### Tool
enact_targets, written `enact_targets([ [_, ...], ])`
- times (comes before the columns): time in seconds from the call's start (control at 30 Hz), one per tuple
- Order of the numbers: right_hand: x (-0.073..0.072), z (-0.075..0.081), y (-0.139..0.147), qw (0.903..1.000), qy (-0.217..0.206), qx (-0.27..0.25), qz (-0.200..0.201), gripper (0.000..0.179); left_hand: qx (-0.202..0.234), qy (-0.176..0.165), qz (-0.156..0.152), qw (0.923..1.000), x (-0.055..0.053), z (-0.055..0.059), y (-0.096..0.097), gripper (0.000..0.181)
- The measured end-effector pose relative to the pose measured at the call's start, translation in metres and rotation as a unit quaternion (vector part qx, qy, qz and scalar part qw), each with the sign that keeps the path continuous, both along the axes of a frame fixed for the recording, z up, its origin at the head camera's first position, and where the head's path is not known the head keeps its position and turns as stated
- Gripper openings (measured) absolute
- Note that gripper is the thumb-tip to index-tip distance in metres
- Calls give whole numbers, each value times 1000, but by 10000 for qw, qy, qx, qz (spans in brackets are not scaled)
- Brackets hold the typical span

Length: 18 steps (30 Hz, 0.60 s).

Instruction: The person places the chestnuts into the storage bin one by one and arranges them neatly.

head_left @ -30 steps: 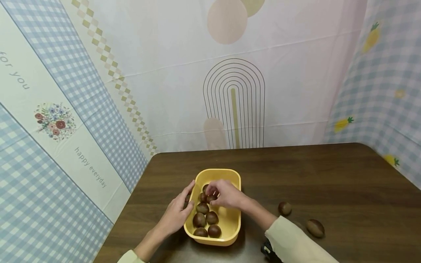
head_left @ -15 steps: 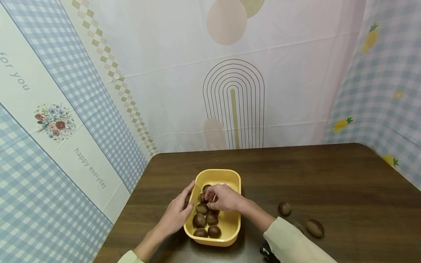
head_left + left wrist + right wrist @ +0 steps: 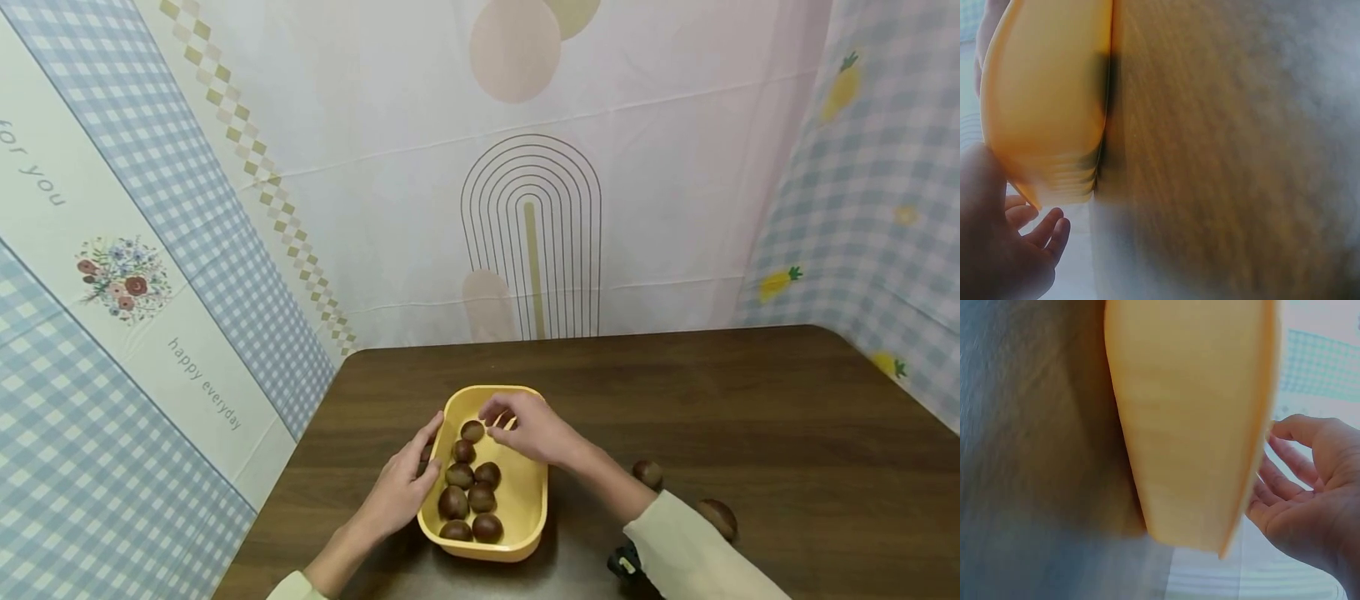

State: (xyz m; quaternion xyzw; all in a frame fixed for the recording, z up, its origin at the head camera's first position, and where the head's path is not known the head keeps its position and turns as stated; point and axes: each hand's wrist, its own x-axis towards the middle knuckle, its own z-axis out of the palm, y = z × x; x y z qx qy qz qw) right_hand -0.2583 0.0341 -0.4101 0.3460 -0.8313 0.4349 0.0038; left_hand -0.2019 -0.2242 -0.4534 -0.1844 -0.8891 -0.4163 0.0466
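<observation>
A yellow plastic bin (image 3: 531, 508) stands on the brown table, with several chestnuts inside. They lie in two rows: a longer one along the left wall, ending at the far chestnut (image 3: 472, 431), and a shorter one beside it, whose far end is this chestnut (image 3: 487, 475). My left hand (image 3: 401, 487) holds the bin's left rim, thumb at the edge and fingers along the outer wall (image 3: 1047, 112). Above the far right part of the bin is my right hand (image 3: 528, 429), its fingers loosely bent with nothing between them; the right wrist view shows it beyond the rim.
To the right of the bin lie a chestnut (image 3: 648, 474) and a larger chestnut (image 3: 717, 518), partly covered by the right sleeve (image 3: 697, 550). A black device (image 3: 624, 562) sits under the right wrist. Printed cloth (image 3: 375, 233) hangs behind the table.
My right hand has moved a chestnut nearer to me, into the shorter row, and let go of it. The hand has then risen away and to the right. My left hand has stayed.
</observation>
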Motion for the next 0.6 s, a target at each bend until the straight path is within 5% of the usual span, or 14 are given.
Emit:
enact_targets([
  [0.33, -5, 6, 58, 9950, -328, -603, -732, 15, 48, -39, -39, 10000, 0, -1, 0, 67],
  [0.6, 0, 8, 111, 9927, -439, -420, -1046, 15, -16, -8, 4, 10000, -1, -2, 0, 67],
])
